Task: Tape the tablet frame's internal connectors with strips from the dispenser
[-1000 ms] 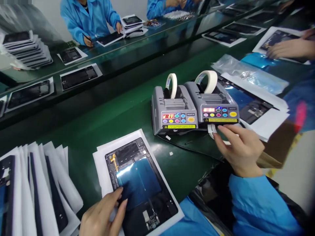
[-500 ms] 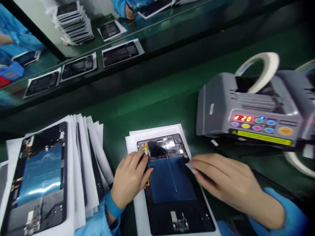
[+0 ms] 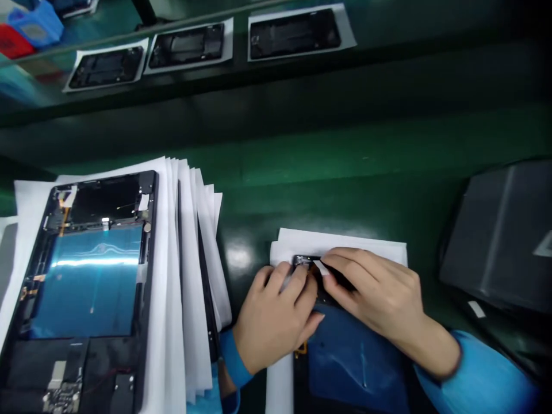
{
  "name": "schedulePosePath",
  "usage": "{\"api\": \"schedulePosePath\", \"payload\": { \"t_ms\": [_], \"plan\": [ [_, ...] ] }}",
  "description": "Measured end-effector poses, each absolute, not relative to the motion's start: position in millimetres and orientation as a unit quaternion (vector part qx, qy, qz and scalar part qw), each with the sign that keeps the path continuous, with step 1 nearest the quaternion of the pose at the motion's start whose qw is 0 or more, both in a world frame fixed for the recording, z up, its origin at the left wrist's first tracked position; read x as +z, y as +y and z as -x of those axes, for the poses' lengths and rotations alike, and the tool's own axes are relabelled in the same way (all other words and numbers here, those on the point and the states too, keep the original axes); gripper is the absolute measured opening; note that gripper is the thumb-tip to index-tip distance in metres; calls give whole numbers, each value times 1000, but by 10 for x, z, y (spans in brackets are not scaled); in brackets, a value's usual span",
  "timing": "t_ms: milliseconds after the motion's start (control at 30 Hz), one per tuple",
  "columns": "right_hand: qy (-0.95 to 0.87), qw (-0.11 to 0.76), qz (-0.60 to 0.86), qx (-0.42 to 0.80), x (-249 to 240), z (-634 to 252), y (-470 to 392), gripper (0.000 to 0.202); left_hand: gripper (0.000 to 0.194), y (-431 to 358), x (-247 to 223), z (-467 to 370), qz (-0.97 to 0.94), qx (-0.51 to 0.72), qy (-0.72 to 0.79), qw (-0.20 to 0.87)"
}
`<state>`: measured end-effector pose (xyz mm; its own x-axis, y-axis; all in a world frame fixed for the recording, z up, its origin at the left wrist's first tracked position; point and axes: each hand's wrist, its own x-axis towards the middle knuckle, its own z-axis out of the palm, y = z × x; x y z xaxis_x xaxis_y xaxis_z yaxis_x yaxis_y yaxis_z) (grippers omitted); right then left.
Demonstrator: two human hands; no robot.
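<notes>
An opened tablet (image 3: 357, 359) with a dark blue battery area lies on white paper sheets in front of me. My right hand (image 3: 375, 284) reaches over its top end, thumb and fingers pinched on a short strip of white tape (image 3: 321, 268). The strip's lower end is at the tablet's upper left part, close to my left fingertips; whether it touches the tablet is hard to tell. My left hand (image 3: 278, 319) lies over the tablet's upper left edge, fingers bent and a little apart, holding nothing visible. Both hands hide much of the tablet's upper part.
To the left stands a stack of opened tablets (image 3: 92, 282) interleaved with white paper sheets (image 3: 172, 276). A grey tape dispenser (image 3: 500, 236) is at the right. Several tablet housings (image 3: 295, 34) lie on paper along the raised shelf, near a blue bin (image 3: 37, 26).
My right hand has carried the tape strip from the tablet's right edge to its upper left part. The left hand stays at the left edge. My view has turned leftward.
</notes>
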<state>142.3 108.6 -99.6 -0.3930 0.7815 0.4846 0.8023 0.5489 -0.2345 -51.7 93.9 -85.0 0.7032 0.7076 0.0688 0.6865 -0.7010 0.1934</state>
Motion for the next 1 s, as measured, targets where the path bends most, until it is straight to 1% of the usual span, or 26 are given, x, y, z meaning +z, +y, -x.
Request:
{"api": "schedulePosePath", "payload": {
  "t_ms": [133, 467, 867, 1000],
  "plan": [
    [-837, 267, 477, -17, -1003, -1416, 1089, 11, 45, 933, -851, 509, -918, 68, 383, 77],
    [-845, 254, 470, -19, -995, -1390, 1118, 7, 42, 933, -837, 492, -917, 58, 388, 66],
    [-864, 234, 445, -11, -1019, -1382, 1104, 12, 42, 911, -853, 498, -914, 70, 394, 61],
    [-878, 193, 436, -24, -976, -1386, 1104, 14, 41, 914, -869, 500, -911, 88, 397, 72]
  ]
}}
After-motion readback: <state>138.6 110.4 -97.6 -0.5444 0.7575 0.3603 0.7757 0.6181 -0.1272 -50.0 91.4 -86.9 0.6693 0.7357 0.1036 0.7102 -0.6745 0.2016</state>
